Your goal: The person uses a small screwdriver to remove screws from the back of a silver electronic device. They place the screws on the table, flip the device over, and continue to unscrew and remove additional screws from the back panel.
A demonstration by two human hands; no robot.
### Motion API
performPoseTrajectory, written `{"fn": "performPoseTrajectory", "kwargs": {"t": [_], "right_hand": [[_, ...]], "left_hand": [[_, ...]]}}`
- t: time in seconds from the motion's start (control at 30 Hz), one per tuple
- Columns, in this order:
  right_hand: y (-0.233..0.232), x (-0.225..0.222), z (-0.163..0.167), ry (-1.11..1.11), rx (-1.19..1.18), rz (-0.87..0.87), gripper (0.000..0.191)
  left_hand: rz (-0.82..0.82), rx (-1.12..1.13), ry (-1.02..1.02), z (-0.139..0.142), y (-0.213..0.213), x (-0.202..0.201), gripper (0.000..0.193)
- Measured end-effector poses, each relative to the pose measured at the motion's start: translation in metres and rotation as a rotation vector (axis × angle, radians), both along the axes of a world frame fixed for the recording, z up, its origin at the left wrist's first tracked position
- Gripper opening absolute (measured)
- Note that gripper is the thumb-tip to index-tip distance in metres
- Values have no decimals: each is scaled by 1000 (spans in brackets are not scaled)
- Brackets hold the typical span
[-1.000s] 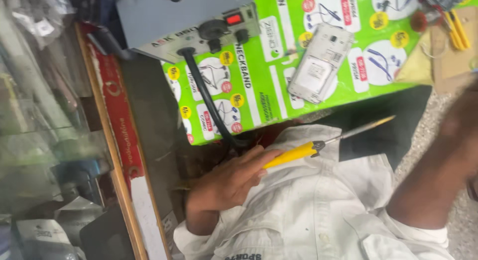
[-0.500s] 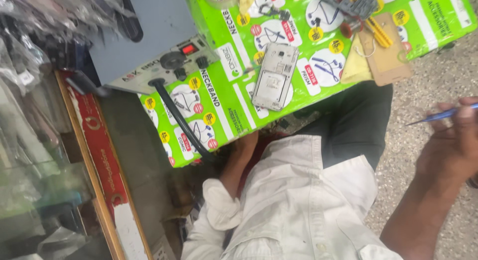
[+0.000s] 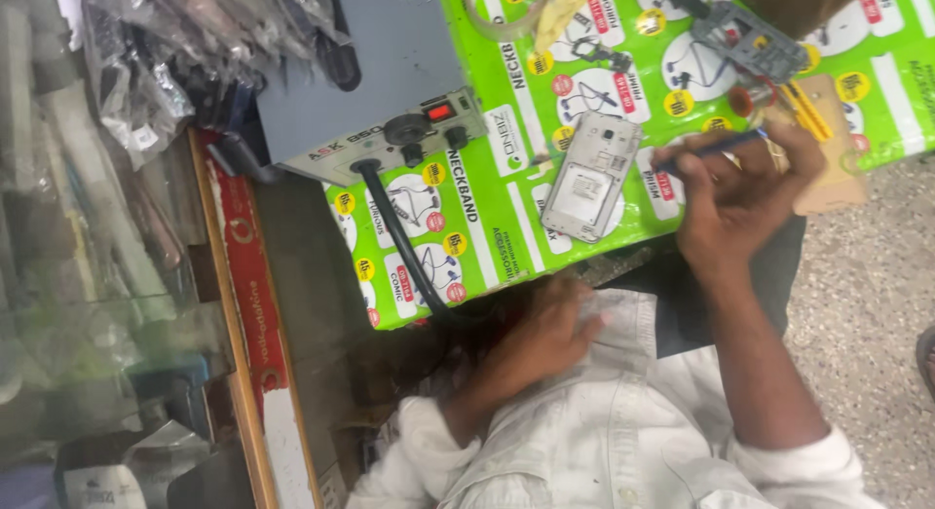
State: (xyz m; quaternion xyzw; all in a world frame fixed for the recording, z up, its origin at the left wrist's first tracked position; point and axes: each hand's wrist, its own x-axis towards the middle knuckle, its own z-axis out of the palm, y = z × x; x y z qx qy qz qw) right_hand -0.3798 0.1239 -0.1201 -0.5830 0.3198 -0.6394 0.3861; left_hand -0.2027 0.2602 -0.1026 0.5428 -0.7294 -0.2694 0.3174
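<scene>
Head view: a green printed mat (image 3: 487,226) covers the bench, glass shelving (image 3: 88,275) left, speckled floor (image 3: 867,304) right. Right hand (image 3: 740,197) grips a blue-handled tool (image 3: 706,149) beside the opened phone (image 3: 589,178); left hand (image 3: 545,339) rests loosely curled at the mat's edge

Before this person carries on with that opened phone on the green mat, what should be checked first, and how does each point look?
1. Tool in hand: ok. The right hand grips a thin blue-handled tool.
2. Tool tip on the phone: cannot tell. It points toward the opened phone, but contact is unclear.
3. Phone lying flat on the green mat: ok, back cover off, insides facing up.
4. Phone steadied by the other hand: not ok. The left hand rests on the lap, below the mat's edge.
5. Black cable from the grey box clear of the phone: ok.
6. Loose parts nearby: cannot tell; a grey frame piece lies above the hand.
</scene>
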Motion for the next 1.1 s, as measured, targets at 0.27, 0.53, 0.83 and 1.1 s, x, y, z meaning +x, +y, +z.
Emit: {"fn": "performPoseTrajectory", "kwargs": {"t": [0.27,0.53,0.83,1.1], "right_hand": [[-44,65,4,48,-72,150,56],[-55,80,2,95,-39,229,56],[-76,105,6,81,-32,221,56],[-110,137,-2,121,-32,210,61]], "left_hand": [[308,-134,82,40,-58,37,27],[280,-98,-233,45,-109,50,96],[-222,140,-284,69,-170,152,68],[-313,261,-193,74,-212,183,65]]}}
